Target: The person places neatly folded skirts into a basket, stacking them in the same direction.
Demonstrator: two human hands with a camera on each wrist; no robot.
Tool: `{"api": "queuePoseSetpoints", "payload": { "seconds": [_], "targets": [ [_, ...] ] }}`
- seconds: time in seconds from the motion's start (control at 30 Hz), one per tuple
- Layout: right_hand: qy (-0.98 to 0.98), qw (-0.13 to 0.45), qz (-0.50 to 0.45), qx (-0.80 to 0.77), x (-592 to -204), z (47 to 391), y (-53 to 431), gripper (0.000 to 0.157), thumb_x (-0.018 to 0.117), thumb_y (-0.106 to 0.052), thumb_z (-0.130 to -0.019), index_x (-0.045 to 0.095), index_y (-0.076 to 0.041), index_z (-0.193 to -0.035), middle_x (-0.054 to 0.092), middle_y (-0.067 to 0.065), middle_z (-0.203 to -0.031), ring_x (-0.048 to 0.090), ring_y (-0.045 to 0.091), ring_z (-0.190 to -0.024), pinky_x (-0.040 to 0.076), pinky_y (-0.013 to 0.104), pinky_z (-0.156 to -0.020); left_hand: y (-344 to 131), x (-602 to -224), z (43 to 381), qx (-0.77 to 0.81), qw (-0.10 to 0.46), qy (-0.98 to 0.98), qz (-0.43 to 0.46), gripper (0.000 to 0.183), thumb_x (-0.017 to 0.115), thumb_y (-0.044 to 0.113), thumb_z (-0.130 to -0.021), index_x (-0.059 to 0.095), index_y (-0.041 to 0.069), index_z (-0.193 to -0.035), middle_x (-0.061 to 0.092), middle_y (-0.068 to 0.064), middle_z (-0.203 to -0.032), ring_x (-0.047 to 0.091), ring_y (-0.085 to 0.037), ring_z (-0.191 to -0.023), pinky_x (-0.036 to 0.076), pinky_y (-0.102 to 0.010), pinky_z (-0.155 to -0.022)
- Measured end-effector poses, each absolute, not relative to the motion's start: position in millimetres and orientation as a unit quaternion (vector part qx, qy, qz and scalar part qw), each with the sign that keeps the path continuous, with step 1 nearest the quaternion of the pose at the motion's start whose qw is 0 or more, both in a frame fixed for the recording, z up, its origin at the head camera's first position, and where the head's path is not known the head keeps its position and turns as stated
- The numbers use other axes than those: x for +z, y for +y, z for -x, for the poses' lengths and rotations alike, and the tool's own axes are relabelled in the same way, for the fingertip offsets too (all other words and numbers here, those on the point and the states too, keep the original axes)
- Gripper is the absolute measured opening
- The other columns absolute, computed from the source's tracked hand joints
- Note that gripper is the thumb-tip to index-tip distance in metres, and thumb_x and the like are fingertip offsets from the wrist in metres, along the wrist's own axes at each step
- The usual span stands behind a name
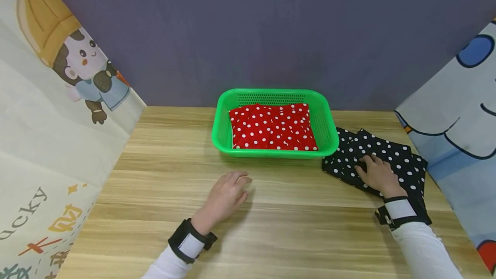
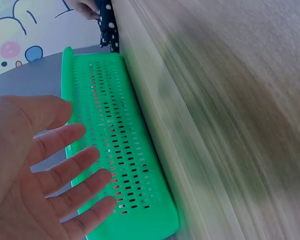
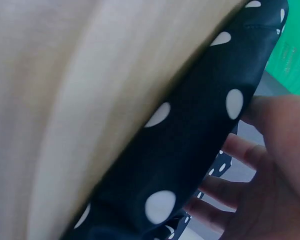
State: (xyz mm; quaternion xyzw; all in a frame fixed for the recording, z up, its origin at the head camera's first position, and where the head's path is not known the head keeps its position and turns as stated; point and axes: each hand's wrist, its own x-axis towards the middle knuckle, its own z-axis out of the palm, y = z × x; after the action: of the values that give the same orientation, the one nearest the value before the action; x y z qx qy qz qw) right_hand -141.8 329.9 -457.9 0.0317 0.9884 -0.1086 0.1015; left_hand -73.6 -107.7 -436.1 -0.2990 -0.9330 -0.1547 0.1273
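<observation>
My right hand touches the top of a black cloth with white polka dots, which lies in overlapping folds on the right side of the table. In the right wrist view the thumb and fingers are spread along the cloth's raised edge; their tips are partly hidden. My left hand hovers over the wood in front of a green plastic basket, holding nothing, its fingers loosely bent. Inside the basket lies a folded red cloth with white dots.
The light wood table backs onto a dark grey-blue wall panel. Printed cartoon sheets hang on the left and right. The basket's right end stands against the black cloth's left edge.
</observation>
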Motion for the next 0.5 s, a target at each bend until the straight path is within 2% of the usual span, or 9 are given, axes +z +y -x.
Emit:
{"api": "queuePoseSetpoints", "payload": {
  "seconds": [0.5],
  "targets": [
    [0.990, 0.065, -0.007, -0.126, -458.0, 92.7, 323.2, 0.036, 0.057, -0.023, -0.086, 0.050, 0.001, -0.113, 0.033, 0.038, -0.125, 0.030, 0.063, -0.109, 0.034, 0.073, -0.074, -98.1, -438.1, 73.0, -0.157, 0.111, -0.933, 0.305, 0.032, 0.070, 0.017, -0.078, 0.063, 0.011, -0.108, 0.059, -0.007, -0.119, 0.055, -0.022, -0.110, 0.044, -0.037, -0.093]
  ]
}}
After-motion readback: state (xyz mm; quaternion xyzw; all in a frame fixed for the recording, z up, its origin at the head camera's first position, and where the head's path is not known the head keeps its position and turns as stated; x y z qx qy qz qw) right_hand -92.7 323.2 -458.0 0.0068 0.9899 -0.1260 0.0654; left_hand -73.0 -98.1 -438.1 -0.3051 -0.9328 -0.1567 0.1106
